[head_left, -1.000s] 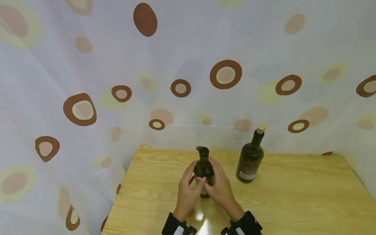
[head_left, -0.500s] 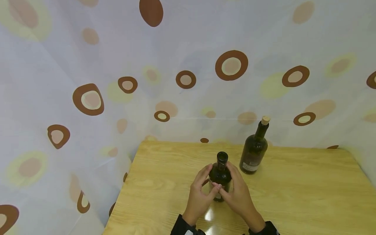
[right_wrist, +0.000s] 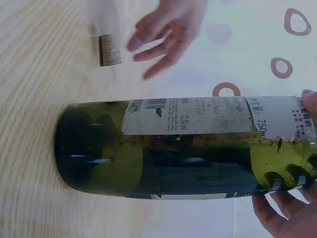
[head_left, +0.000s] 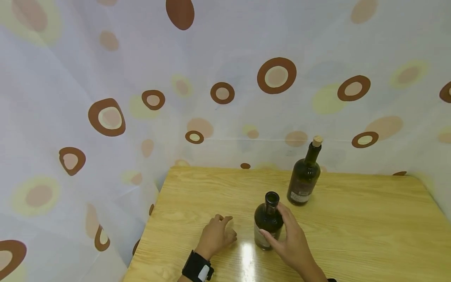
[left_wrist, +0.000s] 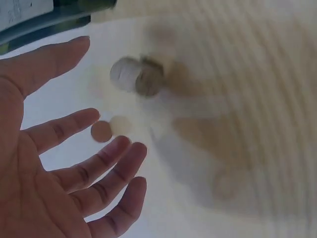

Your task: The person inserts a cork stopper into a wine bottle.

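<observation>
An uncorked green wine bottle stands upright on the table, its mouth bare. My right hand grips it from the right, thumb on the near side and fingers behind. The right wrist view shows the bottle's worn white label and green glass. To the left of the bottle, my left hand hovers with relaxed fingers and holds nothing. A loose cork stands on the table close to that hand; in the left wrist view the blurred cork lies beyond the fingertips, and the head view hides it.
A second dark wine bottle stands farther back to the right, with a cork in its neck. The wooden table ends at the back against a patterned cloth.
My left hand has let go of the bottle and moved left and down, apart from it. The right hand keeps its grip. The head view has shifted, moving the scene in the frame.
</observation>
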The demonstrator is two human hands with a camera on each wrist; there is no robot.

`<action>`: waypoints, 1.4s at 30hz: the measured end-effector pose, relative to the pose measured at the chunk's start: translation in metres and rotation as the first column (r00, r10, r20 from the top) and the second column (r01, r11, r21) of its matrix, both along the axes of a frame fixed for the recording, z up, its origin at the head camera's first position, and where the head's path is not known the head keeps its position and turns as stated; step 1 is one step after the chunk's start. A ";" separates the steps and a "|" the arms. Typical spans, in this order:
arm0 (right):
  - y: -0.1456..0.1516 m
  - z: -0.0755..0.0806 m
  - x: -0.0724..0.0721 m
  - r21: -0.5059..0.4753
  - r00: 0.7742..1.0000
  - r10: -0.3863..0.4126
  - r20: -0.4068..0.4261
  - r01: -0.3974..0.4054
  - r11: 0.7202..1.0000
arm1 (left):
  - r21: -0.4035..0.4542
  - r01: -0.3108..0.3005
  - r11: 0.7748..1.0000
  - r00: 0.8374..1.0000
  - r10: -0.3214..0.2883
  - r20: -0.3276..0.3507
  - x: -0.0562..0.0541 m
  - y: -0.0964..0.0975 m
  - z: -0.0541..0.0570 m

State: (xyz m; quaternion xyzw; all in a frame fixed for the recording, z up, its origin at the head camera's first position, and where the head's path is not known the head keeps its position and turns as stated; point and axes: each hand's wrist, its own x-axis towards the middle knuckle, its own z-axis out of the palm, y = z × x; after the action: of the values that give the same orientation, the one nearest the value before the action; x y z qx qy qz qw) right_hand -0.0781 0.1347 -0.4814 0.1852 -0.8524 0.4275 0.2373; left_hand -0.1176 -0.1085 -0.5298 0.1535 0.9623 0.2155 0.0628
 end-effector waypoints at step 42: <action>0.002 -0.002 0.003 -0.025 0.998 0.027 -0.048 -0.028 0.999 | 0.789 0.448 0.420 0.894 -0.239 -0.380 -0.012 0.069 0.167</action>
State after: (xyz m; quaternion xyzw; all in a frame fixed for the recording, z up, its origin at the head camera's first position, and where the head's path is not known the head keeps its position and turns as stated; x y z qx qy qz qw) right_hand -0.0749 0.1372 -0.4830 0.2039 -0.8382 0.4372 0.2542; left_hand -0.1299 -0.0392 -0.3624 0.3799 0.6721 0.6304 -0.0808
